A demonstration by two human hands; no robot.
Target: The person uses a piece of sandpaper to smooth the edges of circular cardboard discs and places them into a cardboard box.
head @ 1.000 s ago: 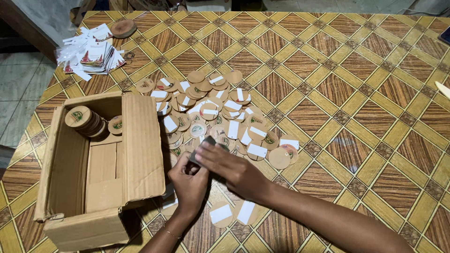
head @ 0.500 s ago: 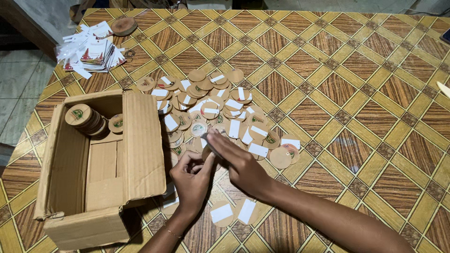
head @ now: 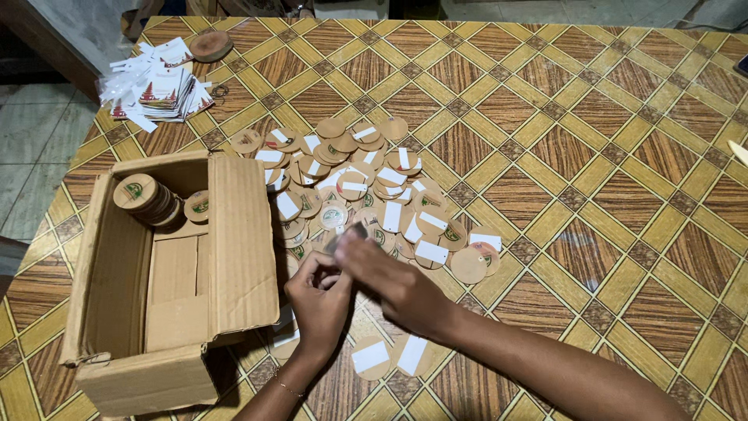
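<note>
A small round wooden disc [head: 348, 234] is pinched between both hands just above the scattered pile of round wooden discs [head: 366, 195]. The left hand [head: 318, 295] grips from below, the right hand [head: 389, 277] from the right. The open brown cardboard box [head: 234, 242] lies immediately leftward, nearer the left hand.

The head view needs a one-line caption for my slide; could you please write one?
Left hand and right hand work one small disc together beside an open cardboard box.
</note>
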